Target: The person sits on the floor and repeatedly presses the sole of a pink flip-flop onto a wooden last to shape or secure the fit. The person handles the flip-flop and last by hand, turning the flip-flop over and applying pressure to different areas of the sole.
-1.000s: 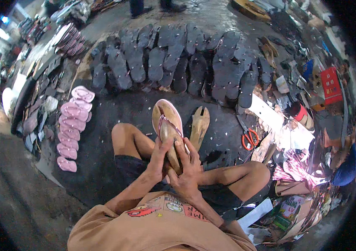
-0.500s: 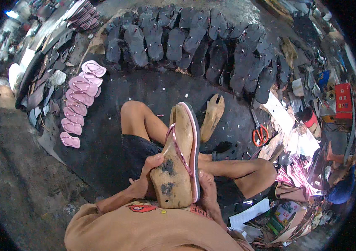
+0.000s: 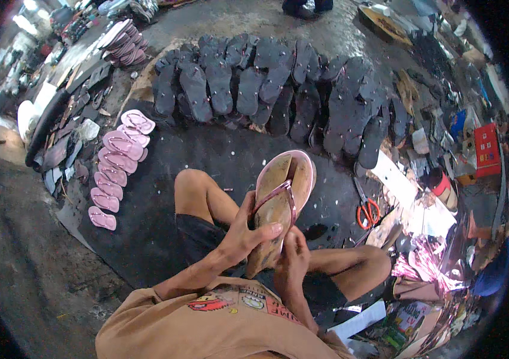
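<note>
Sandal held up over the mat, between the seated person's knees, toe end pointing away and leaning right. Wooden last lies on its sole, shiny pink strap running across the wood; pale pink edge shows round the toe. Left hand: grip closed round last and sandal from the left, thumb laid over the top of the wood. Right hand: fingers bunched against the right edge, toward the heel; cannot tell whether its grip pinches strap, sole or neither. To the left, a slanting row of pink sandals, overlapping. Beyond the work, black soles heaped in a broad curved band. Right side: scissors with orange-red handles near white paper; farther right, pink strips in a loose bundle and a red box.
</note>
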`<state>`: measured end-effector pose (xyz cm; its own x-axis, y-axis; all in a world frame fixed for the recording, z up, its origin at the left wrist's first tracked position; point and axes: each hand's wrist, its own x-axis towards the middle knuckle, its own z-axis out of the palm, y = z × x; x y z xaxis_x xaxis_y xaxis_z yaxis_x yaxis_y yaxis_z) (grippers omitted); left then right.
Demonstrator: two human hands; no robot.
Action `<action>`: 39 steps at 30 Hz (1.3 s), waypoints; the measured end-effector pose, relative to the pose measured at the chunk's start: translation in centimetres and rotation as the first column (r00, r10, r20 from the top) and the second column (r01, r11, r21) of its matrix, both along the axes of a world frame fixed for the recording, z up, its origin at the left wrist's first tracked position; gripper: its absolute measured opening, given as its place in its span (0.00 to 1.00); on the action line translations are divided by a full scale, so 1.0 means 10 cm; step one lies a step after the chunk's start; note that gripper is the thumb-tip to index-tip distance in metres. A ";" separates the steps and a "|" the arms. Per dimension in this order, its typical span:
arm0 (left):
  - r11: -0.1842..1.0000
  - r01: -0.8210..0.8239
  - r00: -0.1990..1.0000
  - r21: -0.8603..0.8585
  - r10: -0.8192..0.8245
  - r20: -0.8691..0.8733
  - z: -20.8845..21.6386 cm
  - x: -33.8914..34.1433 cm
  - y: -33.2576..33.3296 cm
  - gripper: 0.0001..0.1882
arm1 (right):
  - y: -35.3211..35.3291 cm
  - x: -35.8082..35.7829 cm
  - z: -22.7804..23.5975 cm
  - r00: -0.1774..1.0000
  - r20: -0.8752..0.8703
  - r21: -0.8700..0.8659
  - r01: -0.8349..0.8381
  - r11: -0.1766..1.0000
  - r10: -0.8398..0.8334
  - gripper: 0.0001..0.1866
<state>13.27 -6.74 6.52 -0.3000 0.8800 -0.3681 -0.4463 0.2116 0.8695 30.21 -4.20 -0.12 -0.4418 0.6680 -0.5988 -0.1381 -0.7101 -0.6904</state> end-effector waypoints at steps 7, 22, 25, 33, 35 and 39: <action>0.981 0.169 0.976 -0.098 -0.180 -0.119 -0.07 -0.13 -0.07 0.28 | 0.15 0.03 0.33 0.983 -0.085 0.539 -0.094 0.837 0.165 0.68; 0.967 0.024 0.776 0.254 -0.178 0.605 -0.72 0.00 -0.33 0.16 | 0.11 0.04 0.70 0.866 -0.171 0.531 -0.320 0.785 0.469 0.71; 0.988 -0.090 0.772 0.124 -0.009 0.635 -1.07 -0.11 -0.20 0.19 | 0.41 -0.35 0.50 0.905 -0.028 0.711 -0.280 0.645 0.424 0.73; 0.952 -0.300 0.923 -0.061 0.305 0.236 -0.91 -0.34 -0.13 0.26 | 0.35 -0.86 -0.03 0.931 0.145 0.634 -0.346 0.692 0.334 0.66; 0.918 -0.396 0.899 -0.025 0.382 -0.216 -1.31 -0.66 -0.14 0.22 | 0.21 -0.81 -0.04 0.908 0.098 0.564 -0.388 0.729 0.407 0.65; 0.955 -0.280 0.430 0.099 0.217 -0.876 -1.03 -1.71 -0.20 0.19 | 0.04 -0.54 -0.31 0.906 -0.048 0.333 -0.382 0.862 0.420 0.60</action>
